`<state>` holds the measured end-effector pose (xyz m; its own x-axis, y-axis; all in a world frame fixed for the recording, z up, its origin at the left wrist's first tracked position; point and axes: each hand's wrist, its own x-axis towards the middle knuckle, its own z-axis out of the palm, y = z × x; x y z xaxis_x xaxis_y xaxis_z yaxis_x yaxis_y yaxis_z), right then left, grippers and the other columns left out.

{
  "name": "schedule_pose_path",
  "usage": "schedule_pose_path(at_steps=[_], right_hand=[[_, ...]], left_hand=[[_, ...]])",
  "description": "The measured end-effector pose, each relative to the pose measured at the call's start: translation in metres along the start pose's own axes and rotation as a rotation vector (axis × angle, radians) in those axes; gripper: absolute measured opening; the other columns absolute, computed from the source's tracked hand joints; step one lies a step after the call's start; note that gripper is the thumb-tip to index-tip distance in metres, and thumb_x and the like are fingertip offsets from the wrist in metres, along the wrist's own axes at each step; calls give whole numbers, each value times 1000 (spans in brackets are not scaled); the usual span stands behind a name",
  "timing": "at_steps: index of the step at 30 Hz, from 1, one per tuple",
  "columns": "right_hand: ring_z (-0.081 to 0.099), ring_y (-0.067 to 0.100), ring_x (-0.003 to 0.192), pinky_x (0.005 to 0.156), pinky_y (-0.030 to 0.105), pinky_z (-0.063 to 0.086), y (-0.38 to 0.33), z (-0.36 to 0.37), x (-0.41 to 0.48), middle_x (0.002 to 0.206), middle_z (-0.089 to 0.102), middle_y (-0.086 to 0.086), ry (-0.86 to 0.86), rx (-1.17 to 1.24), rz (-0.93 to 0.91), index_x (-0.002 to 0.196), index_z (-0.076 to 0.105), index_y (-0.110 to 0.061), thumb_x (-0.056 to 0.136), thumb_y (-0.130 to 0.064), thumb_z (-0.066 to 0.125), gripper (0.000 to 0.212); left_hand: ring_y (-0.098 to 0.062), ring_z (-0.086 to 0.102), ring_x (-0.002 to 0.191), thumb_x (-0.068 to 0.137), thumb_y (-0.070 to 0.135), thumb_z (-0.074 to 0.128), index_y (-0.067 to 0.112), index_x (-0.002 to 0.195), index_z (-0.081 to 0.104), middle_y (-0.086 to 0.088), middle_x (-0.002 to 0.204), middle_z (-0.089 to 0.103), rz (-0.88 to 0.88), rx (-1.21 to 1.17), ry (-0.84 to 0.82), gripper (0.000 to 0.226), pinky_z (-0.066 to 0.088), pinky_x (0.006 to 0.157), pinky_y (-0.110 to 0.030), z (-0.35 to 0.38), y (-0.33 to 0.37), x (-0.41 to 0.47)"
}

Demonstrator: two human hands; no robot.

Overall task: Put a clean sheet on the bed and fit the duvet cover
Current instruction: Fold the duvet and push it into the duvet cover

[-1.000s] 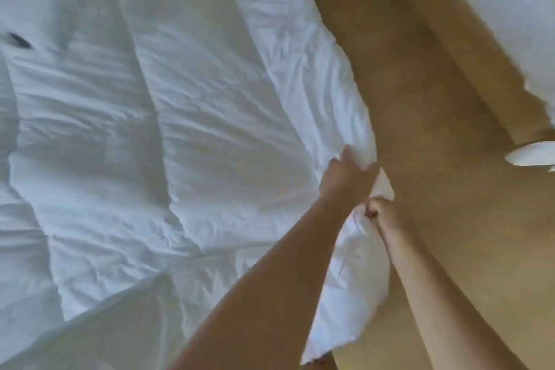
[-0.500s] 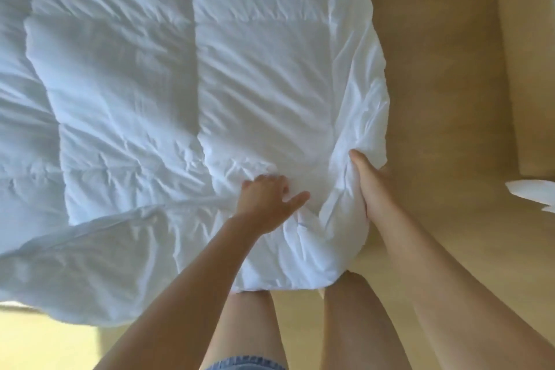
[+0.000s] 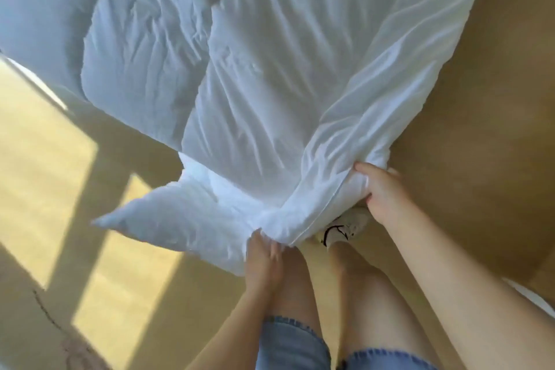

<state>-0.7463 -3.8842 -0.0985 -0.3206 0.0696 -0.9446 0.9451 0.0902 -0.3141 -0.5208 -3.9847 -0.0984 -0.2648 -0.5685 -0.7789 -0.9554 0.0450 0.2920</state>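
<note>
Floor (image 3: 480, 129) here is a tan, wood-looking surface. On the left it's lit up by bright sun patches (image 3: 45, 165) with shadow bars between them, and the right side sits in darker shade.

The white quilted duvet (image 3: 144, 48) is spread across the floor and fills most of the upper view. One puffy corner of it (image 3: 135, 216) sticks out toward the sunny side, low and left of the hands.

The left hand (image 3: 264, 255) is down by the person's knee with its fingers curled round the near edge of the fabric, clamped right where the layers bunch up. From there a hemmed edge of the thinner, smoother duvet cover (image 3: 375, 39) runs up and right to the right hand (image 3: 381, 189), which has a fistful of cover gathered tight, thumb on top.

So the cover stretches away from both grips over the right part of the duvet. A white sneaker (image 3: 342, 227) peeks out just below the hem between the hands, and denim shorts (image 3: 288, 345) show at the bottom.
</note>
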Motion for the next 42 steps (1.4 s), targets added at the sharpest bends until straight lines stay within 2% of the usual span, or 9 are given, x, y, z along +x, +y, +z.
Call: schedule_pose_path(at_steps=[5,10,13,17,21,23,29,32,42], right_hand=[[63,20,96,88,34,51,-17,-12,-19,103,65,5,-198,-145,-80,110,56,-11,82,-2,67,32],[62,-6,73,53,4,42,-28,-21,-39,85,65,-10,-274,-392,-323,93,58,-26,83,-6,58,22],[59,9,75,62,4,40,-37,-35,-44,79,56,4,-288,-433,-242,85,54,-12,79,-5,50,11],[60,21,91,94,35,48,-104,-60,-4,102,63,9,-290,37,33,93,62,-17,85,-1,47,23],[71,23,87,72,36,56,-228,-47,59,97,73,8,-261,204,10,102,64,-16,85,-46,62,35],[70,24,84,69,34,55,-284,-19,81,95,73,10,-251,129,-10,99,63,-10,85,-37,65,31],[63,11,57,44,17,45,-325,-24,74,62,66,-8,-36,-91,-138,79,63,-16,77,-6,59,11],[62,5,69,58,16,48,-331,-64,68,78,67,-6,-72,-251,-216,95,60,-21,82,-14,63,15],[42,18,112,94,32,37,-608,-44,181,121,44,3,-230,-936,-919,135,40,-15,86,-14,57,51]], left_hand=[[-1,36,119,86,20,48,17,139,39,10,128,37,233,-390,324,54,25,97,-9,11,114,-2],[-18,42,121,65,73,58,25,140,35,1,133,45,508,100,-66,92,35,99,-37,23,265,14],[-26,50,106,81,38,64,14,130,37,-7,118,50,503,603,-158,62,38,78,-35,44,325,26],[-24,51,86,85,18,54,9,104,54,-6,99,56,418,546,-187,21,39,70,-29,31,368,59],[-12,48,67,72,24,66,21,73,49,8,72,48,523,572,-355,18,34,52,-23,15,387,70],[-10,49,66,68,31,72,28,68,43,10,70,50,555,535,-357,29,33,51,-23,15,407,78],[-16,62,90,76,56,65,18,120,50,-3,114,59,151,-396,-291,60,51,73,-31,10,559,123],[-23,55,105,85,61,53,17,137,37,-7,129,48,25,-573,-404,70,48,82,-38,26,644,146],[-23,49,119,73,54,70,18,132,46,-4,133,50,-475,-1566,54,73,39,102,-43,37,779,191]])
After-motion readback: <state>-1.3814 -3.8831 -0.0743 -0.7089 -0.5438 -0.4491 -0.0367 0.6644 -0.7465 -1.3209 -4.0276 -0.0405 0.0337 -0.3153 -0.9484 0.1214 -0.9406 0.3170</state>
